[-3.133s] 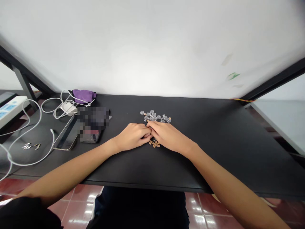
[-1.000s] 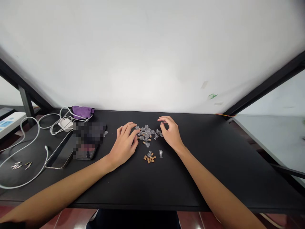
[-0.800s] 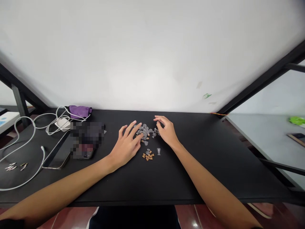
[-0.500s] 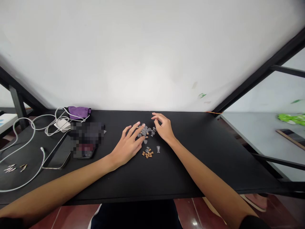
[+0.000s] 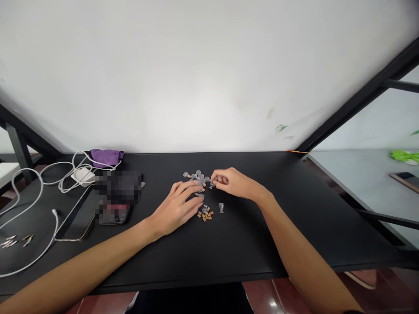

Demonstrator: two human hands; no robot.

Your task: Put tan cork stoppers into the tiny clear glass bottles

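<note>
A loose pile of small clear glass bottles [image 5: 197, 178] lies on the black tabletop [image 5: 248, 244]. Just below it is a small heap of tan cork stoppers [image 5: 205, 215], and one clear bottle [image 5: 221, 208] stands alone to its right. My right hand [image 5: 229, 183] curls shut on a small glass bottle [image 5: 212, 185] at the pile's right edge. My left hand [image 5: 178, 206] rests flat with its fingers apart, holding nothing, its fingertips touching or nearly touching the lower left of the pile.
To the left lie a pixelated object [image 5: 118, 196], a dark-screened tablet or phone [image 5: 77, 220], a white charger [image 5: 83, 176], looped white cable [image 5: 42, 183], a purple cloth [image 5: 106, 158] and small metal pieces [image 5: 9, 242]. A white wall rises behind.
My right hand has come down from above the pile to its right edge and curled closed. My left hand has slid lower along the pile, and the view has shifted slightly.
</note>
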